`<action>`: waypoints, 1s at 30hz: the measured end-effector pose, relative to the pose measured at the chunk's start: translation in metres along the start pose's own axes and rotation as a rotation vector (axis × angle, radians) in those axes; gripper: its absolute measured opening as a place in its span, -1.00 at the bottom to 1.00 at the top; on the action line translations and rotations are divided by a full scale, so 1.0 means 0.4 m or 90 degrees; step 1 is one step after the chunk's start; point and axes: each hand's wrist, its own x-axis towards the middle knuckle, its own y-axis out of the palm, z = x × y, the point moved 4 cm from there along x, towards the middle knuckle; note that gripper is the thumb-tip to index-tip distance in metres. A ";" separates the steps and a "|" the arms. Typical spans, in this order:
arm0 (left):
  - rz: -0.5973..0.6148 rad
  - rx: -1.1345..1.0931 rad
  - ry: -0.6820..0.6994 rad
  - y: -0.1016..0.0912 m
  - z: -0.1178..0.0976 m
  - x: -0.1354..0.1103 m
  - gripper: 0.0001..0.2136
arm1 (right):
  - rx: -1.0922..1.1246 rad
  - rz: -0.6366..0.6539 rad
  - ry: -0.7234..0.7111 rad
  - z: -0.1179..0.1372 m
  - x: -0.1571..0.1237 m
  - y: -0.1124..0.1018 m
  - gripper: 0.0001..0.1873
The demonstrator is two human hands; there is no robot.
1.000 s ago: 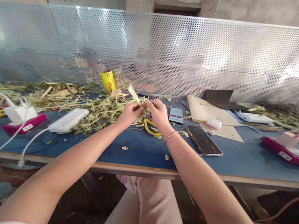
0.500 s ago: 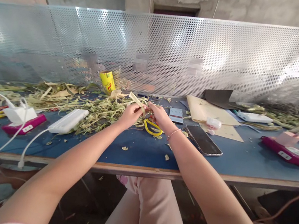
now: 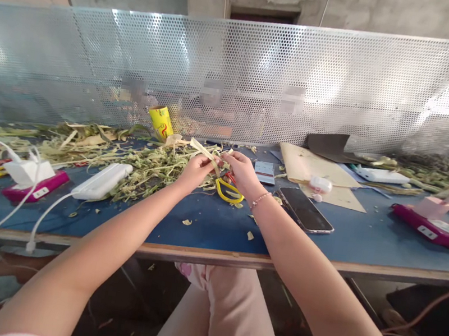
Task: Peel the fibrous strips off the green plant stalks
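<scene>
Both hands meet over the far middle of the blue table (image 3: 215,226). My left hand (image 3: 195,170) pinches a pale dried leaf strip (image 3: 204,150) that sticks up and to the left. My right hand (image 3: 241,171), with a bead bracelet at the wrist, pinches the same strip from the right. Yellow-handled scissors (image 3: 228,191) lie on the table just under my right hand. A heap of dried green plant scraps (image 3: 143,166) spreads to the left of my hands.
A black phone (image 3: 305,210) lies right of my wrist, with tan paper sheets (image 3: 313,168) behind it. White chargers (image 3: 101,181) and magenta devices (image 3: 36,189) sit left, another magenta device (image 3: 428,226) right. A yellow tube (image 3: 162,122) leans on the perforated metal screen (image 3: 239,74).
The leaf strip has tilted lower and more to the left. Both hands have dropped slightly toward the table and stay pinched together on it.
</scene>
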 end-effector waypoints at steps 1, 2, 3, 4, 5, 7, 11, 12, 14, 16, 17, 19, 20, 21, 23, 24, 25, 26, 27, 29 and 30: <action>-0.022 -0.055 -0.017 -0.003 0.004 0.002 -0.72 | -0.006 -0.016 -0.029 0.004 0.000 0.000 -0.73; -0.043 -0.104 -0.031 -0.006 0.007 0.003 -0.72 | -0.008 -0.027 -0.054 0.007 -0.001 0.001 -0.73; -0.060 -0.142 -0.045 -0.009 0.009 0.004 -0.72 | -0.007 -0.034 -0.074 0.011 -0.001 0.003 -0.74; -0.071 -0.170 -0.057 -0.011 0.010 0.005 -0.73 | -0.002 -0.034 -0.090 0.014 -0.002 0.007 -0.74; -0.079 -0.187 -0.067 -0.012 0.009 0.005 -0.73 | 0.008 -0.032 -0.100 0.016 -0.003 0.010 -0.75; -0.090 -0.199 -0.078 -0.015 0.007 0.006 -0.75 | 0.039 -0.029 -0.106 0.019 -0.005 0.016 -0.74; -0.108 -0.187 -0.070 -0.018 0.004 0.005 -0.75 | 0.100 0.006 -0.086 0.019 -0.007 0.023 -0.72; -0.106 -0.180 -0.064 -0.017 0.003 0.005 -0.74 | 0.109 0.013 -0.079 0.020 -0.008 0.024 -0.71; -0.094 -0.164 -0.054 -0.014 0.003 0.005 -0.72 | 0.115 0.019 -0.067 0.020 -0.009 0.024 -0.70; -0.078 -0.145 -0.051 -0.012 0.004 0.004 -0.70 | 0.094 0.015 -0.063 0.019 -0.010 0.023 -0.71; -0.071 -0.136 -0.051 -0.011 0.005 0.004 -0.69 | 0.071 0.009 -0.065 0.019 -0.009 0.022 -0.72; -0.062 -0.121 -0.053 -0.010 0.009 0.004 -0.66 | 0.029 -0.002 -0.073 0.018 -0.008 0.020 -0.73; -0.058 -0.116 -0.054 -0.009 0.012 0.004 -0.65 | 0.018 -0.004 -0.078 0.017 -0.006 0.020 -0.73; -0.053 -0.113 -0.055 -0.009 0.014 0.005 -0.63 | 0.016 0.000 -0.084 0.016 -0.005 0.021 -0.73; -0.043 -0.110 -0.056 -0.007 0.018 0.005 -0.61 | 0.026 0.017 -0.096 0.015 -0.003 0.024 -0.74; -0.040 -0.111 -0.055 -0.007 0.018 0.005 -0.61 | 0.024 0.025 -0.103 0.015 -0.003 0.025 -0.74; -0.039 -0.112 -0.055 -0.006 0.017 0.004 -0.61 | 0.014 0.029 -0.111 0.015 -0.003 0.025 -0.75; -0.040 -0.113 -0.056 -0.006 0.016 0.003 -0.61 | -0.002 0.031 -0.120 0.017 -0.004 0.025 -0.75; -0.042 -0.114 -0.058 -0.005 0.014 0.002 -0.62 | -0.020 0.032 -0.128 0.018 -0.005 0.024 -0.75; -0.044 -0.116 -0.066 -0.004 0.009 0.000 -0.65 | -0.050 0.031 -0.144 0.022 -0.007 0.023 -0.76; -0.045 -0.118 -0.070 -0.003 0.007 -0.001 -0.68 | -0.061 0.031 -0.150 0.023 -0.008 0.022 -0.76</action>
